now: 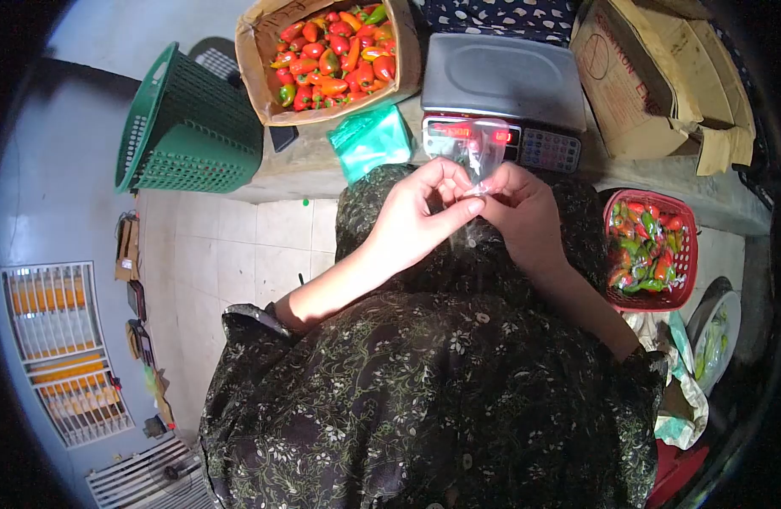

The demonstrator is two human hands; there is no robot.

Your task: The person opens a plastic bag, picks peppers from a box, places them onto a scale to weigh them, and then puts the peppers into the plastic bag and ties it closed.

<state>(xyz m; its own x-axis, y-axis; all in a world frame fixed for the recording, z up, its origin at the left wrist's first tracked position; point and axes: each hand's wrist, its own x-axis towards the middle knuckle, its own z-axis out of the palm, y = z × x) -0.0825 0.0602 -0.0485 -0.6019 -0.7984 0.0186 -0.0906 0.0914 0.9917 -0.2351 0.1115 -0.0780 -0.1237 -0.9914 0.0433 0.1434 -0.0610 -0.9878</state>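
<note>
A small clear plastic bag [487,146] is pinched between my two hands, just in front of the weighing scale [502,81]. My left hand [424,204] has thumb and fingers closed on one side of the bag's edge. On the other side, my right hand [523,208] grips it the same way. Through the bag, part of the scale's red lit display shows. Nothing can be made out inside the bag. Left of the scale, a stack of green-tinted plastic bags [370,141] lies beside the box of red, orange and green peppers [335,59].
At left stands a tall green basket [195,127], with a dark phone-like object [282,137] near it. An open cardboard box [619,85] sits right of the scale. Lower right, a red basket [611,280] holds bagged peppers, above a round tray [730,339].
</note>
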